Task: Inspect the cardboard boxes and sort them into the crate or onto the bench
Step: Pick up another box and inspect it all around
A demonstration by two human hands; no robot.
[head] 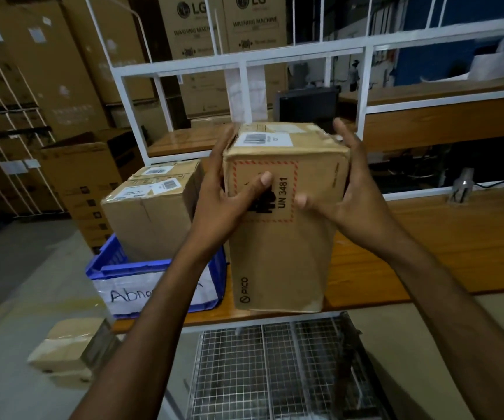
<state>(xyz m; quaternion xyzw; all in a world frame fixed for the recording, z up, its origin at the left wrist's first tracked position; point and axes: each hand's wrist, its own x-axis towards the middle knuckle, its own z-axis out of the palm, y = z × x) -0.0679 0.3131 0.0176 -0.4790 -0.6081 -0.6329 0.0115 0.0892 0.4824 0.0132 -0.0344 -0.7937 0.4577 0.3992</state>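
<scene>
Wooden table [444, 247] is carrying everything, and by the look of it the inspection step is under way. Near its left edge the blue crate [109, 262], labelled with a partly hidden word beginning "Abno", is holding two taped boxes [149, 213]. Just right of it, at the table's front edge, the held box [284, 237] is standing upright, its "UN 3481" face turned to the camera; whether its base is resting on the wood I cannot tell. The left hand [229, 201] and right hand [353, 192] are clasping its upper sides, fingers [343, 134] spread flat, thumbs on the front. Next is probably turning it to check the remaining faces, then choosing crate or table.
</scene>
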